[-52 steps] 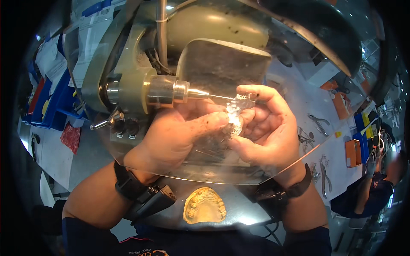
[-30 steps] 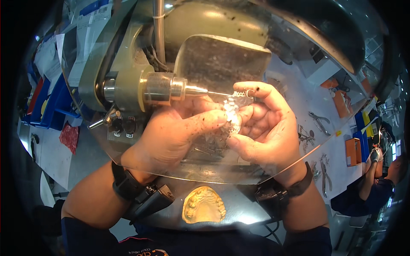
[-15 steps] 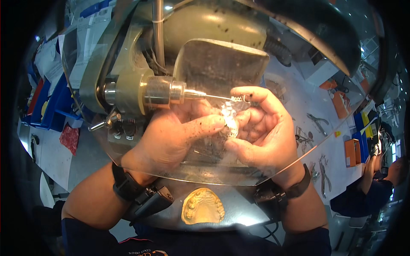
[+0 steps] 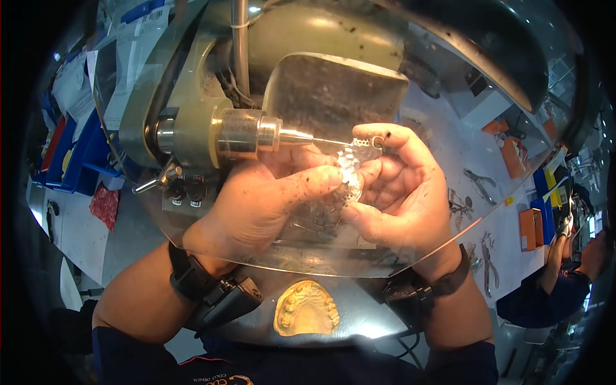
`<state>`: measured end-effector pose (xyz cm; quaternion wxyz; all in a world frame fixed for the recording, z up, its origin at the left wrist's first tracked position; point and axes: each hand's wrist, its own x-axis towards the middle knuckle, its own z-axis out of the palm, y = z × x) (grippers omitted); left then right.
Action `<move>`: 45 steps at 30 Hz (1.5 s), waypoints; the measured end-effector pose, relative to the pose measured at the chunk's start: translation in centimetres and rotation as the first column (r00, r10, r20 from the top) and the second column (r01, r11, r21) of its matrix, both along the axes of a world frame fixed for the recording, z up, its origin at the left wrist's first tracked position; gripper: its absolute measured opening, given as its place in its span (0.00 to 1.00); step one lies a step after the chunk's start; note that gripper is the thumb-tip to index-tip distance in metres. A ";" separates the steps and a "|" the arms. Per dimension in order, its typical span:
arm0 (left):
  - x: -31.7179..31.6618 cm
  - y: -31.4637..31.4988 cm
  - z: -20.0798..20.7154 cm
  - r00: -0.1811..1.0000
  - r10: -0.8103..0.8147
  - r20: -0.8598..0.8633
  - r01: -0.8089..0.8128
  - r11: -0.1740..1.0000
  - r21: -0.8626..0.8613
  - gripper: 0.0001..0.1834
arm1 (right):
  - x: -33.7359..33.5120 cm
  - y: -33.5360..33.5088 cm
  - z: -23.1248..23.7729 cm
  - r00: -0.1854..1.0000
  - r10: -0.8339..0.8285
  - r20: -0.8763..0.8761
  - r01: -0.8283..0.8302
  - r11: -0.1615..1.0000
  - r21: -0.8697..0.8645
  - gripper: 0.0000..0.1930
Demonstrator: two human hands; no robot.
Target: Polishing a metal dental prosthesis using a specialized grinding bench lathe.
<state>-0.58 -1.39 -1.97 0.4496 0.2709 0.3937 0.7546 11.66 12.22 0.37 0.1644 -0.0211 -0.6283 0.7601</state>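
Note:
Between both my hands sits a shiny metal dental framework (image 4: 348, 174), with a mesh part and a small curved clasp at its upper right end. My left hand (image 4: 263, 192) pinches it from the left between thumb and fingers. From the right, my right hand (image 4: 404, 186) grips it with thumb below and forefinger along the top. The thin bur (image 4: 330, 140) of a bench lathe (image 4: 247, 133) reaches to the framework's upper part; whether it touches I cannot tell. A yellowish plaster dental model (image 4: 307, 308) lies in front of me, below the clear shield.
A clear shield (image 4: 276, 268) with dark specks spans over my hands. Behind them stands a metal dust scoop (image 4: 337, 86). Pliers (image 4: 480, 185) and other hand tools lie on the right. Blue bins (image 4: 83, 160) and a red packet (image 4: 104, 207) are at left. Another person (image 4: 564, 269) works far right.
Both hands and the framework have shifted slightly right, and the framework is tilted a little differently against the bur. My grip looks the same.

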 end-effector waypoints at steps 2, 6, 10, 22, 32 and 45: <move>-0.1 0.0 -0.2 1.000 -0.008 -0.007 0.008 1.000 0.019 0.03 | 0.0 0.0 0.0 1.000 0.002 0.018 -0.002 1.000 -0.012 0.33; 0.1 -0.2 -0.3 1.000 0.004 -0.005 -0.004 0.999 0.031 0.04 | 0.1 -0.1 0.1 1.000 0.025 0.002 -0.025 0.999 -0.033 0.33; -0.2 -0.1 -0.3 0.998 -0.052 0.039 0.052 0.999 -0.012 0.06 | 0.1 -0.2 0.1 0.999 -0.024 -0.024 0.024 0.999 0.030 0.33; -0.1 0.3 0.2 0.996 -0.085 0.037 0.085 0.996 0.006 0.10 | 0.0 -0.4 -0.1 0.992 -0.074 -0.101 0.086 0.989 0.119 0.34; -0.2 -0.2 -0.4 0.997 -0.042 0.064 0.041 0.999 0.014 0.09 | -0.1 -0.5 0.2 0.998 -0.046 -0.040 0.046 0.999 -0.001 0.35; -0.1 -0.3 -0.2 0.998 -0.027 0.052 0.027 1.000 0.000 0.09 | -0.1 -0.5 0.4 0.999 -0.033 -0.021 0.033 0.999 -0.009 0.35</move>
